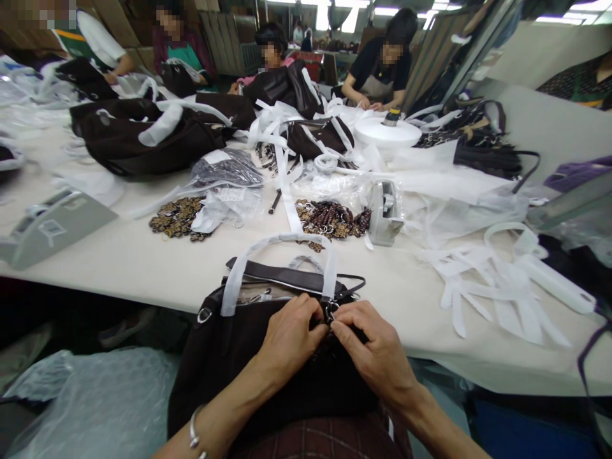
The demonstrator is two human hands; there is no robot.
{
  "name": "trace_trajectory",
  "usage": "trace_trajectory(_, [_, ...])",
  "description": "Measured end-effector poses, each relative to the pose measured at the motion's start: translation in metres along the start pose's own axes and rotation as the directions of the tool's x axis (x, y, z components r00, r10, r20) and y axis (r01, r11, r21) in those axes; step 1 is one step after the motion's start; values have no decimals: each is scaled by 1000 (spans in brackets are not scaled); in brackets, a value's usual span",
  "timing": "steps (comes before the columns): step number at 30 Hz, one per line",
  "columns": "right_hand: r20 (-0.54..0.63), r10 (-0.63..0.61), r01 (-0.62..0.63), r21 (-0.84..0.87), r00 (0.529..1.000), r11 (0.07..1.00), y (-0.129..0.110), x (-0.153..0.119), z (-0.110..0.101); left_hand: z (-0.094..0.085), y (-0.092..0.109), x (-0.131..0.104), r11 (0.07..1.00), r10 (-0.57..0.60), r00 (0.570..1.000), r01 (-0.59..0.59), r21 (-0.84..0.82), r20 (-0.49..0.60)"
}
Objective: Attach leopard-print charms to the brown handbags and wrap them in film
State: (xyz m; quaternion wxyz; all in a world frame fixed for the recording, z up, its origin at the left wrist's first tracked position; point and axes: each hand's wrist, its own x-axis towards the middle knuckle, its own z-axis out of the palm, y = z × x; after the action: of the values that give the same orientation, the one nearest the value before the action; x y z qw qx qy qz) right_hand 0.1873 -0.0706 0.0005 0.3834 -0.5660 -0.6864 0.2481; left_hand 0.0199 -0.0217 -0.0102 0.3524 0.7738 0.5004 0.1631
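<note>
A dark brown handbag (229,370) rests against the table's front edge, its zip top partly open. White wrapping covers its raised handle (287,239). At the handle's right base is a small metal ring (329,310), with both my hands close around it. My left hand (291,335) is closed, thumb and fingers pinched just left of the ring; what lies between them is hidden. My right hand (375,344) pinches the ring from the right with thumb and forefinger. Something dark and patterned hangs below the fingers, too shaded to make out.
Beyond the bag lie piles of leopard-patterned charms (176,217) and beaded dark charms (335,220). Grey tape dispensers stand left (67,223) and centre (385,213). White strips (492,293) lie right. More bags (148,137) and several co-workers are across the table. Bubble wrap (105,401) sits lower left.
</note>
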Motion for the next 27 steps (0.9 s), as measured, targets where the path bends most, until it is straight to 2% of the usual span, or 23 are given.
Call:
trace_trajectory(2, [6, 5, -5, -14, 1000, 1000, 2, -1, -4, -1, -1, -1, 988, -55, 998, 61, -144, 40])
trace_trajectory(5, [75, 4, 0, -47, 997, 999, 2, -1, -8, -5, -4, -3, 914, -116, 985, 156, -374, 127])
trace_trajectory(8, [162, -4, 19, -89, 987, 996, -1, 0, -8, -12, -7, -3, 862, -118, 977, 189, -471, 177])
trace_trajectory(12, [222, -14, 45, -137, 975, 990, -6, 5, -4, -18, -10, -2, 832, -100, 970, 203, -516, 220])
trace_trajectory(16, [244, 5, 44, -194, 970, 980, -8, 10, -1, -18, -10, -1, 852, -64, 979, 155, -501, 195])
trace_trajectory(23, [180, 29, 11, -216, 983, 976, -6, 12, 5, -17, -6, -5, 906, -18, 997, 50, -421, 79])
trace_trajectory(27, [150, 15, 16, -205, 989, 979, -1, 9, 12, -14, -5, -7, 925, 18, 998, 4, -380, 54])
